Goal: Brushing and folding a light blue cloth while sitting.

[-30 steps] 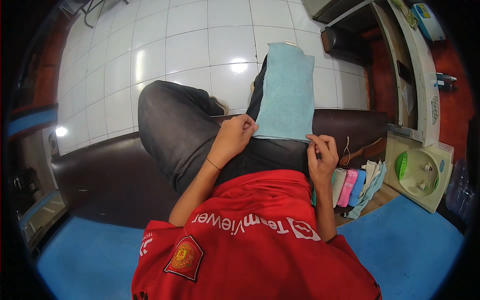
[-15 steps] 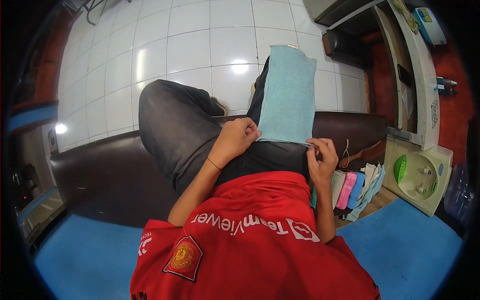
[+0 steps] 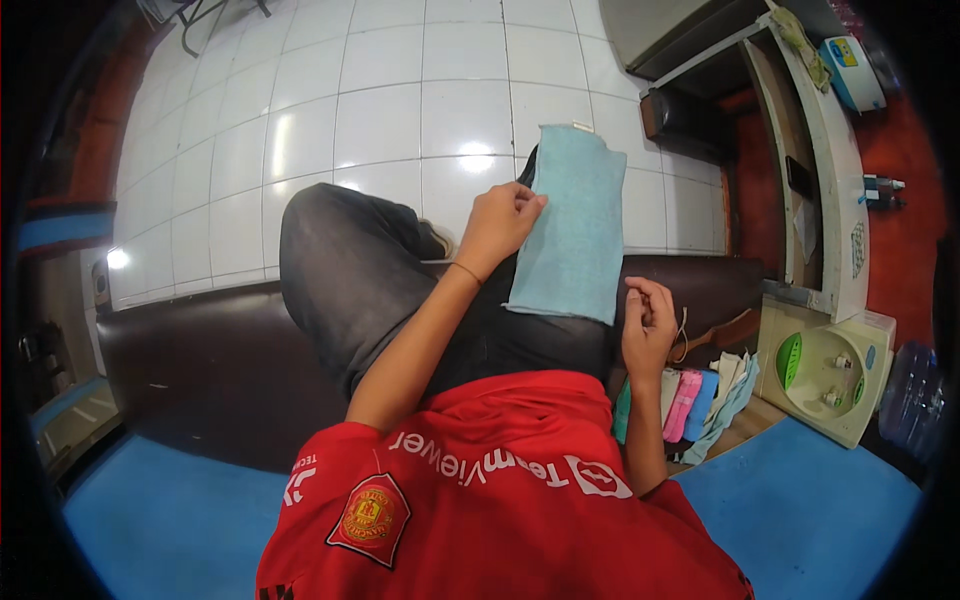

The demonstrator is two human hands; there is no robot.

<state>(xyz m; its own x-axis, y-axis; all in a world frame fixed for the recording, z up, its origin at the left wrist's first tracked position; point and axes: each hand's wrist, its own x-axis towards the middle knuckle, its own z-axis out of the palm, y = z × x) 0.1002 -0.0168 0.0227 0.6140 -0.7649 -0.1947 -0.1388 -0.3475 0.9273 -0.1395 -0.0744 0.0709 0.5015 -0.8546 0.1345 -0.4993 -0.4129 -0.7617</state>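
A folded light-blue cloth [image 3: 570, 230], like a small towel, lies lengthwise over my right thigh, with a pale tag at its far edge. My left hand [image 3: 503, 228] is at the cloth's left edge, about midway up, its thumb and fingers pinched together on that edge. Just right of the cloth's near right corner is my right hand [image 3: 650, 325], apart from the cloth. Its fingers are loosely curved, with a gap to the thumb and nothing between them.
I sit on a dark brown bench [image 3: 200, 370]. Several folded cloths [image 3: 690, 405] stand in a row to my right, beside a brown strap [image 3: 730, 335]. Further right is a cream water dispenser [image 3: 820, 370]. A white-edged shelf unit [image 3: 845, 240] and a dark stool [image 3: 685, 125] stand ahead right.
My left hand has moved from the cloth's near left corner up along its left edge. My right hand has let go of the near right corner and shifted slightly right.
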